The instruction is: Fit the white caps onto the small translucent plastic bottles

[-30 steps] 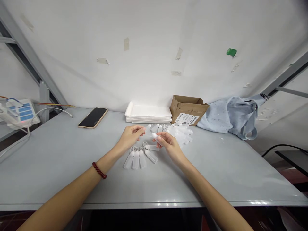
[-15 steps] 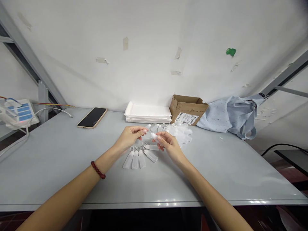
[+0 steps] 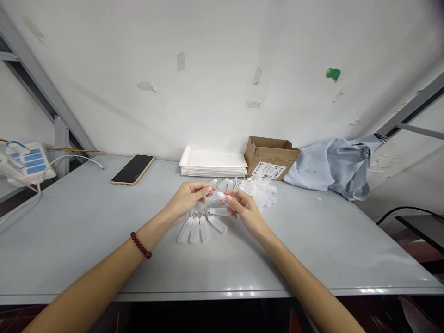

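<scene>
My right hand [image 3: 243, 203] is closed around a small translucent plastic bottle [image 3: 222, 196], its white tip pointing left toward the other hand. With thumb and forefinger pressed together, my left hand [image 3: 190, 196] pinches something small and thin at that tip; its kind is too small to make out. Below the hands, several similar translucent bottles [image 3: 194, 230] lie fanned out on the grey table [image 3: 166, 268], each with a white top and a thin loop. Behind my right hand is a larger heap of such bottles [image 3: 265, 189], partly hidden by the fingers.
At the back stand a stack of white envelopes [image 3: 215, 162] and an open cardboard box [image 3: 272, 155]. Right of the box lies a light blue cloth bag [image 3: 315, 162]. A phone [image 3: 133, 169] rests at the left, near a white cable [image 3: 74, 157] and a power strip [image 3: 31, 162].
Both hands keep nearly the same place and grip. The bottle's tip has shifted very slightly between the fingers.
</scene>
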Motion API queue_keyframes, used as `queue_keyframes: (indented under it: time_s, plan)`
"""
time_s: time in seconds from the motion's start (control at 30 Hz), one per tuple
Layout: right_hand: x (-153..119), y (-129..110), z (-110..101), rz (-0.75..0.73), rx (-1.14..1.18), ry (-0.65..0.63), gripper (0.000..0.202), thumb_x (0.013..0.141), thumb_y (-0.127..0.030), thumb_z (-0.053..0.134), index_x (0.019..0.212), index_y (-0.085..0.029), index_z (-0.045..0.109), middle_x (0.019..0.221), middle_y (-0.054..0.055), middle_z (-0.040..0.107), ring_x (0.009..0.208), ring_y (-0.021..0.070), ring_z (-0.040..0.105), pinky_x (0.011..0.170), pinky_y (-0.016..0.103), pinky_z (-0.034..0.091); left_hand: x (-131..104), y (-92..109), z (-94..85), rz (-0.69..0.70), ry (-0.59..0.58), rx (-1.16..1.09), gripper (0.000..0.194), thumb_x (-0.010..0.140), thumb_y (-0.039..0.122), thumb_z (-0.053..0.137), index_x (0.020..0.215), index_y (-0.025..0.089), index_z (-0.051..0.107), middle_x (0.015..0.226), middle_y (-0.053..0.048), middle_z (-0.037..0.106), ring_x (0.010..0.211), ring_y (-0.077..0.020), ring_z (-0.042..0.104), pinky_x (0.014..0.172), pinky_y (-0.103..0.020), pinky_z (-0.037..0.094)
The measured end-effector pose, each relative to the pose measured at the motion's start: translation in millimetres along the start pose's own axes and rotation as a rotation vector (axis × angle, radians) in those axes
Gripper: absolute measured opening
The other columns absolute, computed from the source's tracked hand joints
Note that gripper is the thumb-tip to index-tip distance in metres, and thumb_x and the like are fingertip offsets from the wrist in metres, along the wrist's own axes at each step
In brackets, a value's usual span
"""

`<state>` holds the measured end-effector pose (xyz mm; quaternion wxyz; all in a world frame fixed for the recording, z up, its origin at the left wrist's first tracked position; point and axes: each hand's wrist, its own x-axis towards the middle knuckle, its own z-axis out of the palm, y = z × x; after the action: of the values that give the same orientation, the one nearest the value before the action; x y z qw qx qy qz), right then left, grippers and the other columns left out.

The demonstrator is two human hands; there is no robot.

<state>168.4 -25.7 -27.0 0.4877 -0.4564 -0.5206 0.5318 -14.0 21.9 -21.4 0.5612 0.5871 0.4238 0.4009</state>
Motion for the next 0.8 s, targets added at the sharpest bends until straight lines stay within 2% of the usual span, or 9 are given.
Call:
queue_keyframes:
  time_s: [0.8]
  plan:
    - [-0.7,-2.3,0.7,0.008,-0.023,0.001,0.032,0.076,-0.045,0.062,0.092,-0.018,0.057,0.071,0.003,0.066,0.05,0.0082,0.039,0.049,0.024,0.029,-2.7,3.1,0.4,0.012,-0.01,0.051,0.03,0.072,0.043,0.066,0.084,0.017,0.073,0.082,-0.005,0.069,0.064,-0.0123,0.051,0.067,-0.028,0.043]
